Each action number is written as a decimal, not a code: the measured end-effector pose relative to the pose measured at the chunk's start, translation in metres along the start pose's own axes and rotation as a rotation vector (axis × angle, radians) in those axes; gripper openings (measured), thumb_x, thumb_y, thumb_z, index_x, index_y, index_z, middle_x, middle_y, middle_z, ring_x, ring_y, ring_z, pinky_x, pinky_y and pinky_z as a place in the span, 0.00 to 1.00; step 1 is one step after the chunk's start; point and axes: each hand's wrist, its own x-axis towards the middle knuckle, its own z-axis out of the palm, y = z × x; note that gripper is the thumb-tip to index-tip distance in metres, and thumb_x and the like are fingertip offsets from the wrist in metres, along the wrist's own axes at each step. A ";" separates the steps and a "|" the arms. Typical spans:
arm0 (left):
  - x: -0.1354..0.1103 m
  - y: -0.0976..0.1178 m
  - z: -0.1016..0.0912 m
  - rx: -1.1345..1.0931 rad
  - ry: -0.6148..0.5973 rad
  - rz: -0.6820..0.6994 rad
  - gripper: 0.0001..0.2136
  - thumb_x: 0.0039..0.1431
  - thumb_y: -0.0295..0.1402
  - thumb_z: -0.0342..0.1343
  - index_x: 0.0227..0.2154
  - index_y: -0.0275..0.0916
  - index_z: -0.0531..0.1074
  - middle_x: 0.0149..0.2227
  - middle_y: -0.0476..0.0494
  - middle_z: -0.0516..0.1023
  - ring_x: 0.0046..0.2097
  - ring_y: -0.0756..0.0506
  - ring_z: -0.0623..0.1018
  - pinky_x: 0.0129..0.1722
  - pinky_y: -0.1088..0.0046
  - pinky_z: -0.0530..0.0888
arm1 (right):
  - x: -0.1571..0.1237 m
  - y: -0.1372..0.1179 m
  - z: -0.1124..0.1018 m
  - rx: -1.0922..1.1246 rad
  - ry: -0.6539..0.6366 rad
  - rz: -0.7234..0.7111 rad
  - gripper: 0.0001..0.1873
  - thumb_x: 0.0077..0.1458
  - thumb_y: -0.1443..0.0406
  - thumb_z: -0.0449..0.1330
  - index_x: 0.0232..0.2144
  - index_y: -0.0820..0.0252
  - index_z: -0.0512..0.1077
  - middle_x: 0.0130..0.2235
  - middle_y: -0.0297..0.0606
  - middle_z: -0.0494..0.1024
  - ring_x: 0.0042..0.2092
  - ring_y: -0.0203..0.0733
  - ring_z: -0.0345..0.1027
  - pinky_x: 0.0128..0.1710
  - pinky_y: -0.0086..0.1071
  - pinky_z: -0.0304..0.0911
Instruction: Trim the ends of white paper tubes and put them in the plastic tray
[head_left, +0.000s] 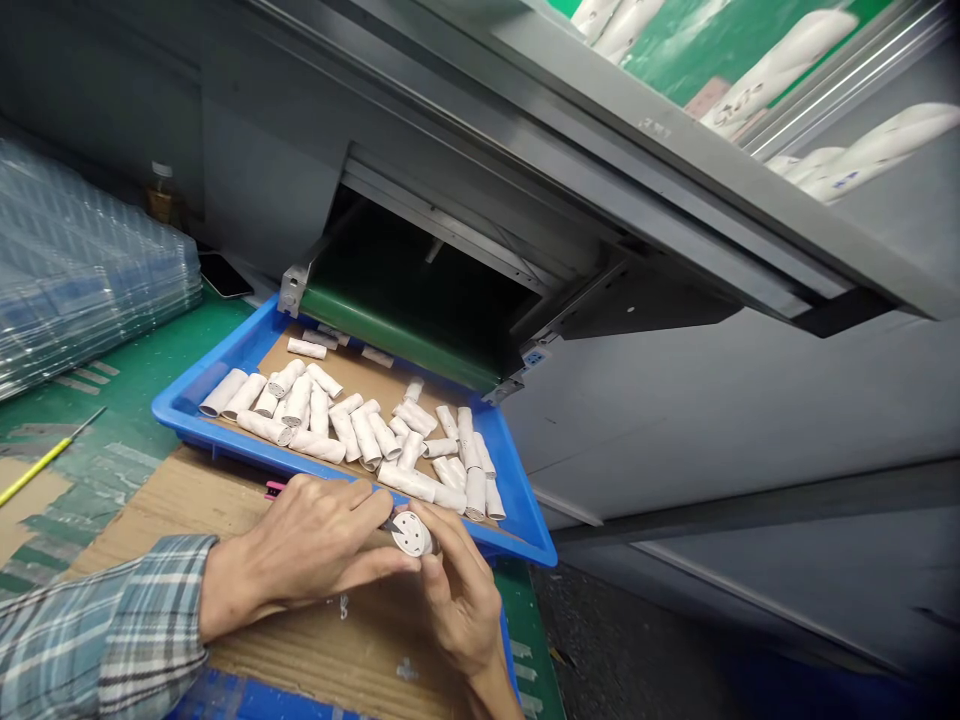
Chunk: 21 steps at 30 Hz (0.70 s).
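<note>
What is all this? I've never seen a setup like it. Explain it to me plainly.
This is one picture, taken by a camera worn on a person's head, looking down at their hands. A green conveyor belt comes out of a grey metal machine and ends above a blue plastic tray lined with cardboard. Many short white tubes lie in the tray. In front of it, the left hand and the right hand hold a small round white disc with holes in it. A pink-handled tool appears to be held in the left hand.
</note>
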 end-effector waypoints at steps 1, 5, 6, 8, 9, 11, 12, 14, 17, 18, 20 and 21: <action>0.000 0.000 -0.001 -0.003 0.011 0.000 0.24 0.79 0.52 0.39 0.35 0.40 0.68 0.26 0.49 0.78 0.24 0.45 0.78 0.21 0.70 0.60 | 0.000 0.000 0.000 0.010 0.007 0.000 0.19 0.76 0.59 0.54 0.63 0.52 0.74 0.53 0.47 0.82 0.53 0.53 0.80 0.49 0.44 0.81; 0.001 0.002 -0.002 -0.014 0.056 0.004 0.25 0.78 0.54 0.40 0.34 0.40 0.68 0.25 0.50 0.76 0.23 0.46 0.77 0.21 0.70 0.58 | 0.002 -0.001 0.000 0.041 0.018 -0.012 0.18 0.74 0.58 0.57 0.61 0.53 0.74 0.52 0.49 0.82 0.53 0.55 0.79 0.51 0.48 0.80; 0.001 0.002 -0.002 -0.019 0.063 0.007 0.25 0.78 0.54 0.40 0.34 0.40 0.68 0.25 0.50 0.76 0.23 0.46 0.77 0.21 0.70 0.58 | 0.002 -0.001 0.000 0.046 0.023 -0.014 0.18 0.74 0.59 0.57 0.61 0.53 0.74 0.52 0.49 0.82 0.52 0.55 0.79 0.51 0.48 0.80; 0.001 0.003 -0.002 -0.025 0.074 0.007 0.25 0.78 0.54 0.40 0.34 0.40 0.67 0.24 0.50 0.76 0.23 0.46 0.77 0.21 0.71 0.58 | 0.003 -0.002 0.000 0.054 0.033 -0.020 0.17 0.74 0.59 0.57 0.61 0.53 0.74 0.51 0.48 0.82 0.52 0.55 0.79 0.51 0.48 0.80; 0.001 0.003 -0.002 -0.021 0.080 0.005 0.25 0.77 0.55 0.40 0.34 0.41 0.67 0.24 0.50 0.75 0.23 0.46 0.77 0.21 0.71 0.58 | 0.003 -0.002 0.000 0.057 0.034 -0.022 0.18 0.74 0.59 0.58 0.61 0.53 0.74 0.51 0.48 0.82 0.52 0.54 0.79 0.52 0.47 0.79; 0.001 0.004 -0.001 0.000 0.092 0.002 0.25 0.78 0.55 0.39 0.33 0.41 0.67 0.24 0.50 0.75 0.23 0.46 0.77 0.21 0.70 0.58 | 0.002 -0.001 0.000 0.054 0.029 -0.020 0.18 0.74 0.59 0.58 0.62 0.53 0.73 0.52 0.47 0.82 0.53 0.53 0.79 0.53 0.46 0.79; 0.001 0.004 -0.001 0.015 0.099 0.003 0.25 0.78 0.54 0.39 0.33 0.41 0.67 0.24 0.50 0.75 0.23 0.46 0.77 0.21 0.70 0.58 | 0.001 -0.001 -0.001 0.049 0.026 -0.019 0.19 0.73 0.60 0.59 0.63 0.53 0.73 0.53 0.47 0.82 0.53 0.52 0.78 0.54 0.45 0.78; 0.001 0.005 -0.001 0.044 0.112 0.006 0.25 0.78 0.54 0.38 0.33 0.41 0.67 0.24 0.50 0.75 0.23 0.46 0.76 0.21 0.70 0.58 | 0.000 0.000 -0.001 0.032 0.020 -0.015 0.21 0.73 0.61 0.59 0.65 0.53 0.71 0.53 0.47 0.81 0.54 0.51 0.78 0.55 0.44 0.77; 0.001 0.005 -0.001 0.066 0.110 0.022 0.25 0.78 0.53 0.39 0.33 0.41 0.68 0.24 0.50 0.74 0.23 0.46 0.75 0.20 0.70 0.59 | -0.002 0.002 -0.002 -0.003 0.024 -0.007 0.22 0.72 0.63 0.60 0.66 0.52 0.71 0.54 0.46 0.81 0.55 0.51 0.77 0.56 0.44 0.77; 0.001 0.005 -0.001 0.065 0.105 0.029 0.24 0.79 0.52 0.39 0.32 0.41 0.68 0.24 0.50 0.74 0.23 0.47 0.75 0.21 0.70 0.60 | -0.002 0.003 -0.002 -0.014 0.026 -0.005 0.22 0.72 0.64 0.60 0.65 0.51 0.72 0.54 0.47 0.80 0.55 0.51 0.78 0.55 0.44 0.77; 0.001 0.005 -0.001 0.054 0.096 0.038 0.23 0.79 0.50 0.40 0.33 0.40 0.68 0.25 0.50 0.74 0.23 0.47 0.74 0.21 0.72 0.61 | -0.002 0.004 -0.002 -0.027 0.032 -0.005 0.21 0.71 0.65 0.61 0.64 0.51 0.73 0.54 0.47 0.80 0.54 0.52 0.78 0.54 0.45 0.78; 0.001 0.005 -0.001 0.046 0.094 0.037 0.23 0.79 0.49 0.40 0.33 0.40 0.68 0.25 0.49 0.74 0.24 0.47 0.74 0.21 0.72 0.61 | -0.002 0.004 -0.002 -0.030 0.034 -0.005 0.21 0.71 0.65 0.61 0.63 0.51 0.74 0.54 0.47 0.80 0.54 0.52 0.78 0.54 0.45 0.78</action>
